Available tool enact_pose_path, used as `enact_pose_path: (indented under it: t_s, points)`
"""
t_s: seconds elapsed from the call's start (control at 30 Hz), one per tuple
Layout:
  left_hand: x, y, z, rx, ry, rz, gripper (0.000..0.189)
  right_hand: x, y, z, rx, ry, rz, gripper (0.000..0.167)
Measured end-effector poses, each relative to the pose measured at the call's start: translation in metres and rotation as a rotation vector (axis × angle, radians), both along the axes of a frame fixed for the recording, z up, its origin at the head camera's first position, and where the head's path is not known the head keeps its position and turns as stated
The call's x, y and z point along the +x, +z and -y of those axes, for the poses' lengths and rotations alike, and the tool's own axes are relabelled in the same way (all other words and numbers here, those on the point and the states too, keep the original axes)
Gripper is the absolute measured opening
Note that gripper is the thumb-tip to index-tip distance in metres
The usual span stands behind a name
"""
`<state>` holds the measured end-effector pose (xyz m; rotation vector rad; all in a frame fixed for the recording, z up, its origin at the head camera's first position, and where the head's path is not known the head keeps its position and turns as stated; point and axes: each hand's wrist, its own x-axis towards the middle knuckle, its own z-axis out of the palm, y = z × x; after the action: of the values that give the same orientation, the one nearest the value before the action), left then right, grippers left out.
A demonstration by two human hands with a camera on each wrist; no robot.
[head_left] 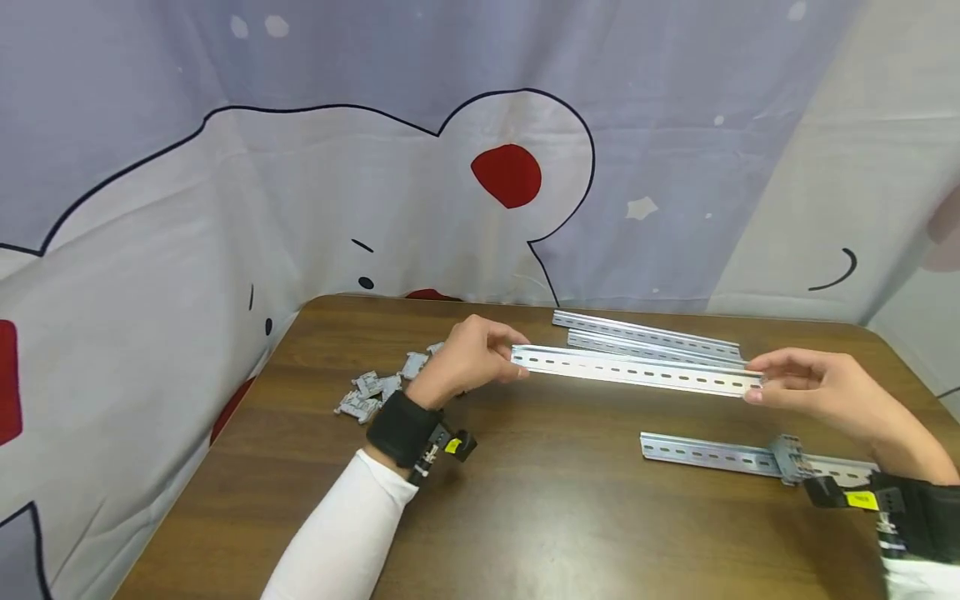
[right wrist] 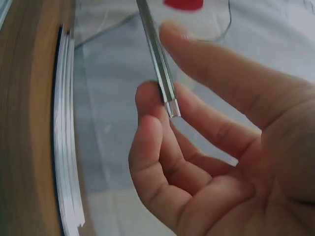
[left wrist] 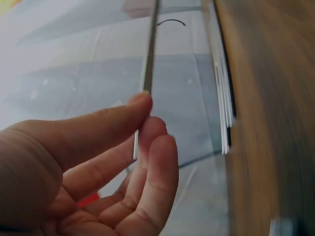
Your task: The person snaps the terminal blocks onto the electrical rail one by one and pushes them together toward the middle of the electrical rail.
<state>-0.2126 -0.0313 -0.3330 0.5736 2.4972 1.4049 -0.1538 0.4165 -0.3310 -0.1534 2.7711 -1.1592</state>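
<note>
A slotted metal DIN rail (head_left: pixel 637 368) is held up off the table between both hands. My left hand (head_left: pixel 474 360) pinches its left end between thumb and fingers; the left wrist view shows the rail (left wrist: pixel 148 64) edge-on there. At the other end my right hand (head_left: pixel 817 387) holds the rail between thumb and fingers, and the right wrist view shows that rail tip (right wrist: pixel 172 107) against the fingers. Below, on the table, lies another DIN rail (head_left: pixel 705 454) with a grey clip-on terminal block (head_left: pixel 787 458) mounted on it.
Two more DIN rails (head_left: pixel 645 331) lie near the back edge of the brown wooden table (head_left: pixel 525 500). Several loose grey terminal blocks (head_left: pixel 367 393) are heaped at the left, partly behind my left hand. A patterned curtain (head_left: pixel 337 192) hangs behind the table.
</note>
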Motion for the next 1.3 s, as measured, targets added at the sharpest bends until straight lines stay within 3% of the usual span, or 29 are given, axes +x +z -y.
enact_pose_path:
  t_s: [0.13,0.27,0.37,0.47,0.63,0.73,0.9,1.3]
  points:
    - [0.018,0.006,0.024,-0.119,0.010,-0.119,0.037,0.009,0.013,0.025,0.014,0.153,-0.064,0.048]
    - [0.042,0.001,0.047,-0.182,-0.034,-0.157,0.040,0.018,0.017,0.050,0.052,0.295,-0.157,0.041]
    - [0.060,-0.009,0.062,-0.207,-0.066,-0.143,0.041,0.021,0.013,0.065,0.075,0.386,-0.240,0.038]
    - [0.074,-0.019,0.072,-0.225,-0.059,-0.133,0.041,0.020,0.006,0.075,0.096,0.463,-0.329,0.036]
    - [0.090,-0.029,0.080,-0.323,-0.020,-0.234,0.039,0.017,-0.008,0.087,0.158,0.575,-0.414,0.035]
    - [0.098,-0.031,0.084,-0.375,-0.027,-0.260,0.037,0.020,-0.017,0.097,0.207,0.632,-0.386,0.033]
    - [0.106,-0.035,0.091,-0.420,-0.055,-0.200,0.038,0.023,-0.026,0.113,0.246,0.666,-0.278,0.030]
    - [0.105,-0.041,0.090,-0.403,-0.099,-0.191,0.036,0.026,-0.034,0.117,0.261,0.690,-0.185,0.031]
